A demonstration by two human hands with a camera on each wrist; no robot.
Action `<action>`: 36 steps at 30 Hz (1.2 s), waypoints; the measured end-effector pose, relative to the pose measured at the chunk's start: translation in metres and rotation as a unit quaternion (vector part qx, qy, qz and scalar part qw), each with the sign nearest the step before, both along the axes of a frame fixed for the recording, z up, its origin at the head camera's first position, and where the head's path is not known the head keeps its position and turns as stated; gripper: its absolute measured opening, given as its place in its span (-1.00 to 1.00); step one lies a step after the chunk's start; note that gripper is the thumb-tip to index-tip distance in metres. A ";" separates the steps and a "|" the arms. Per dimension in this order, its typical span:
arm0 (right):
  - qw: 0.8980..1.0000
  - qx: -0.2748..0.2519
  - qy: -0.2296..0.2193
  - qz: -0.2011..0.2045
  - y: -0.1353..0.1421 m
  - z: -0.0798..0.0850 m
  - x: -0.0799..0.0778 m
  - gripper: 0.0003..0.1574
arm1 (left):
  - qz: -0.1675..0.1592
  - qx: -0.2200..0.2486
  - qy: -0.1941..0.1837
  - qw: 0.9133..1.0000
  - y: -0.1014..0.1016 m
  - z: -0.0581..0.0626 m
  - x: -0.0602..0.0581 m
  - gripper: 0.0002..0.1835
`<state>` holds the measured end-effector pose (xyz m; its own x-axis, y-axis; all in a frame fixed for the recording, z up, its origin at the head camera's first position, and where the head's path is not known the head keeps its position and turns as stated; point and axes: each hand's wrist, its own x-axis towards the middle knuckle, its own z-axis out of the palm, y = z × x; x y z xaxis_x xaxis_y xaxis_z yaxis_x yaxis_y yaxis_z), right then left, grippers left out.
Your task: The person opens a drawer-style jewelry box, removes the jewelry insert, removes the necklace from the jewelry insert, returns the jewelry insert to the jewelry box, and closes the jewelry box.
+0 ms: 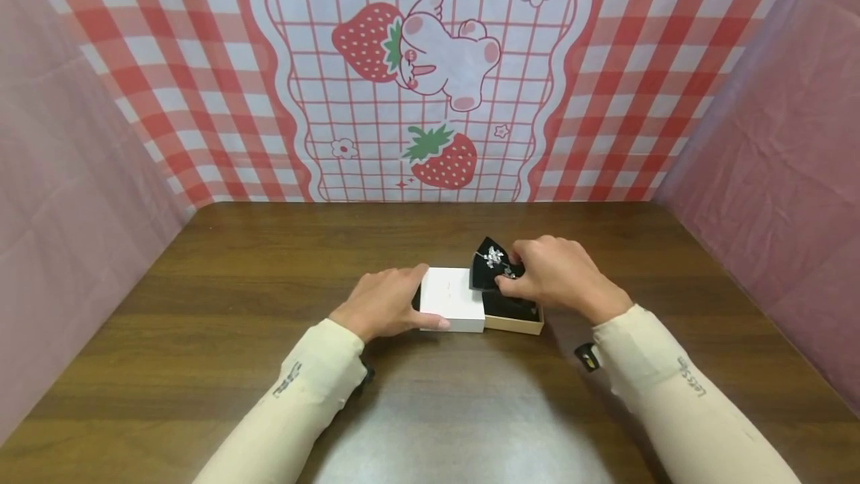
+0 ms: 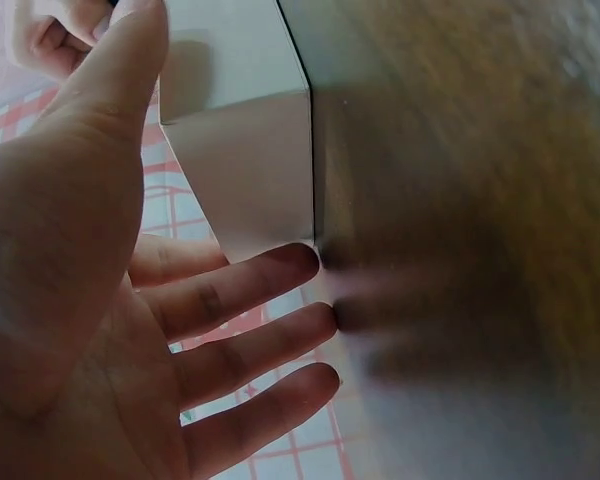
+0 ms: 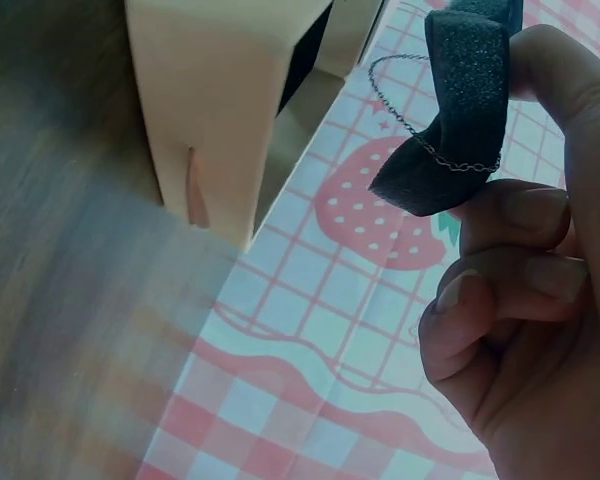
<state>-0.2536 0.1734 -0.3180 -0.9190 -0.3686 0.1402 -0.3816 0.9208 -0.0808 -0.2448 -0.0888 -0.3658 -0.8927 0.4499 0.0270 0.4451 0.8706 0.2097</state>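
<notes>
A white box sleeve (image 1: 450,293) lies on the table, its tan drawer (image 1: 513,326) slid partway out to the right. Black lining shows inside that drawer. Thumb and fingers of my left hand (image 1: 386,301) hold the sleeve from its left side. Above the drawer, my right hand (image 1: 558,275) pinches a bent black foam pad (image 1: 480,275) between thumb and fingers. Fixed on the pad is silver jewelry with a flower-like charm (image 1: 493,256). In the right wrist view, a thin chain (image 3: 390,108) loops off the pad's edge, and a small ribbon tab (image 3: 194,185) sits on the drawer's end.
The box stands mid-way on a dark brown wooden table (image 1: 322,245). Behind it hangs a red-and-white checked cloth (image 1: 625,73) with strawberry prints. Pink cloths (image 1: 773,148) rise at both sides. A dark strap piece (image 1: 587,357) hangs by my right cuff.
</notes>
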 end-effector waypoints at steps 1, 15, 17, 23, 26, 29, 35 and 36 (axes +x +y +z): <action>1.000 -0.002 0.005 0.001 0.000 0.001 0.000 -0.54 | 0.000 0.001 0.003 1.000 0.000 0.000 0.000 0.01; 0.999 -0.023 0.032 -0.004 -0.009 0.004 0.004 -0.54 | 0.003 0.050 0.058 0.997 0.002 0.005 -0.002 -0.18; 0.999 -0.024 0.033 -0.005 -0.011 0.005 0.005 -0.53 | 0.005 0.066 0.068 0.995 0.003 0.007 -0.002 -0.24; 0.999 -0.027 0.028 -0.010 -0.013 0.005 0.006 -0.50 | 0.013 0.089 0.068 0.994 0.004 0.010 -0.001 -0.30; 0.999 -0.033 0.025 -0.010 -0.014 0.005 0.006 -0.49 | 0.013 0.108 0.080 0.991 0.006 0.010 -0.001 -0.35; 0.999 -0.039 0.023 -0.008 -0.017 0.005 0.007 -0.48 | 0.022 0.130 0.103 0.986 0.008 0.010 -0.001 -0.40; 0.998 -0.041 0.037 -0.007 -0.021 0.007 0.008 -0.49 | 0.063 0.206 0.079 0.973 0.012 0.013 0.002 -0.43; 0.998 -0.042 0.040 -0.007 -0.022 0.007 0.009 -0.49 | 0.069 0.221 0.065 0.971 0.013 0.014 0.003 -0.42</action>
